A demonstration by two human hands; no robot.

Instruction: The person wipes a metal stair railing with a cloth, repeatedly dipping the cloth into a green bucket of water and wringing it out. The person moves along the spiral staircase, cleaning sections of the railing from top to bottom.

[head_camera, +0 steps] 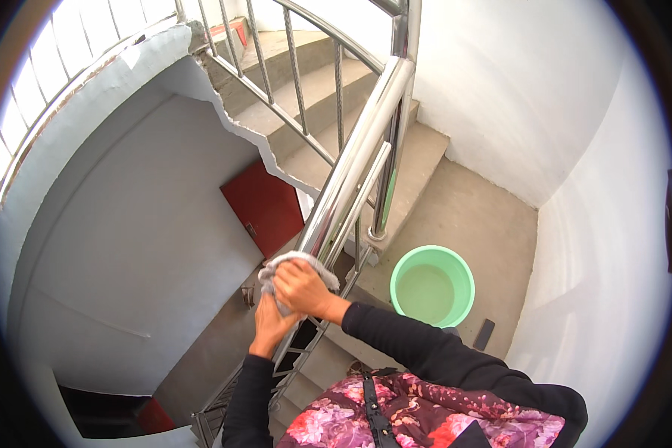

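Note:
A grey cloth (277,263) is wrapped over the thick stainless steel handrail (347,151) of a staircase. My right hand (302,287) presses on top of the cloth, its fingers curled around it. Just below, my left hand (273,325) grips the cloth's lower edge from the left side of the rail. Both hands touch each other, and the part of the rail beneath them is hidden. To the right of the rail, a light green plastic basin (432,287) with cloudy water in it rests on the concrete landing.
Concrete steps (308,101) rise behind the railing, whose upright post (389,168) stands at the landing's edge. A dark flat object (484,335) lies near the basin. Left of the rail, the stairwell drops to a lower floor with a red door (266,207). White walls (515,101) bound the right side.

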